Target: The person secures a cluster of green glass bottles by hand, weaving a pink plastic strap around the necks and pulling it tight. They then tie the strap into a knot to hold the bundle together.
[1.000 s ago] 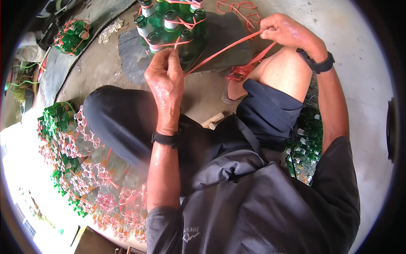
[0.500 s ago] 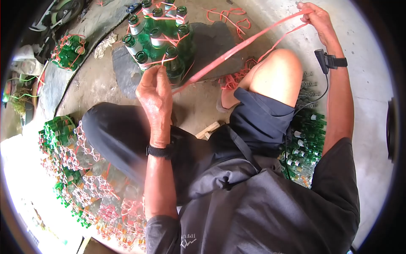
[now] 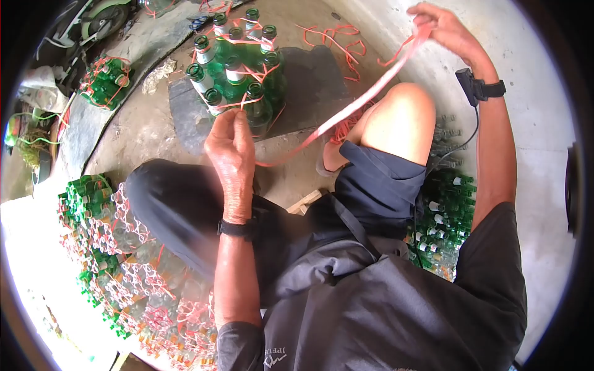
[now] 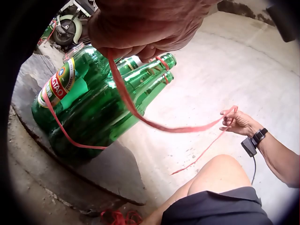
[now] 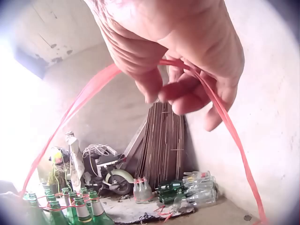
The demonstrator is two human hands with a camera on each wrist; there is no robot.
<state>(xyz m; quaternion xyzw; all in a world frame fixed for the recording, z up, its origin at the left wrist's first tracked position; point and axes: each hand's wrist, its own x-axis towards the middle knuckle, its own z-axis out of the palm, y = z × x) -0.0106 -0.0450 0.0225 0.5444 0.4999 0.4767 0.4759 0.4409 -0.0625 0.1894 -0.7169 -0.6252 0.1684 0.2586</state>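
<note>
At the upper left of the head view sits a bundle of green bottles (image 3: 106, 86) bound in red strips, with many more bottles (image 3: 133, 278) crowding the lower left. Near the upper middle, the person's left hand (image 3: 230, 151) pinches a thin end of the red strip (image 3: 346, 113) by a bottle neck. Just beyond it, the green bottle cluster (image 3: 228, 91) stands on a dark slab (image 3: 322, 80), its necks already laced; one label (image 4: 58, 86) in the left-wrist view shows "GTAO", its start unclear. Small lettering (image 3: 274, 360) on the shirt, bottom middle, is unreadable. The strip, straight half a second ago, now sags between the hands, and its far end dangles free; that probably means a loose length is ready for the binding. At the upper right, the right hand (image 3: 455, 38), farther out than a second ago, holds the strip between thumb and bent fingers.
</note>
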